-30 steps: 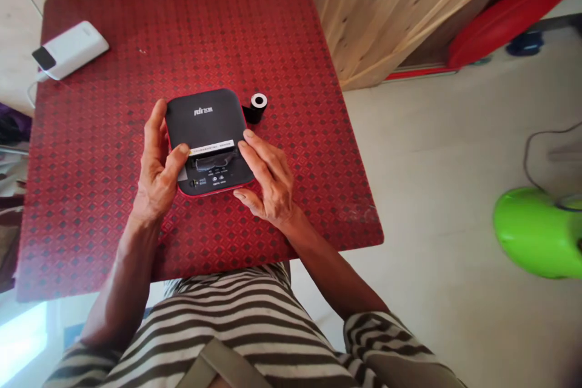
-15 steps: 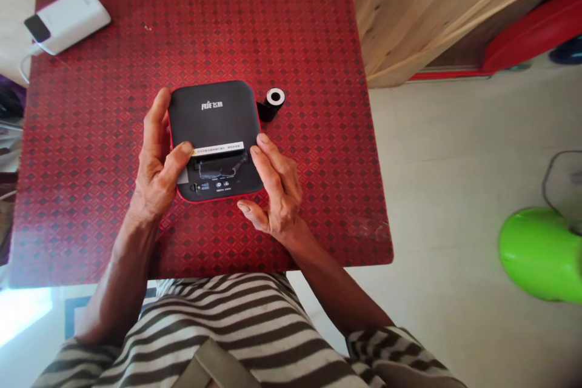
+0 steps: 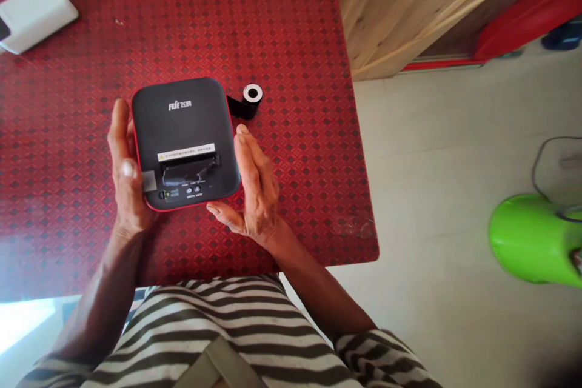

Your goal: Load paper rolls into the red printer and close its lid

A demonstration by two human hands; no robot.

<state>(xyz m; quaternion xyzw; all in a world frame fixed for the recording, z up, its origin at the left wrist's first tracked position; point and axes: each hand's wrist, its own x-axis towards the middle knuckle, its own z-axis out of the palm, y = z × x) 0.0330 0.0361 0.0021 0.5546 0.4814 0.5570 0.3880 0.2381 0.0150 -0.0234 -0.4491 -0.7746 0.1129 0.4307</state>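
A black receipt printer (image 3: 182,127) with a red lower edge and a white logo faces up between my two hands over the patterned red table. My left hand (image 3: 130,176) grips its left side, fingers along the edge and thumb beside it. Against its right side lie the fingers of my right hand (image 3: 257,188), with the thumb at the near edge. A white label strip (image 3: 186,152) runs above the slot, where crumpled dark film shows. Beyond the right edge stands a small black roll (image 3: 250,103) with a white end; a dark strip leads from it towards the printer.
The red table (image 3: 309,194) ends at the right and near me. A white power bank-like device (image 3: 40,15) lies at the far left. Wood panelling (image 3: 391,6) stands beyond the table's right side. On the floor are a green rounded object (image 3: 527,239) and a cable.
My left thumb has left the printer's top face and now sits at its left side. The printer looks slightly larger, closer to the camera. The whole view has shifted, moving the scene left.
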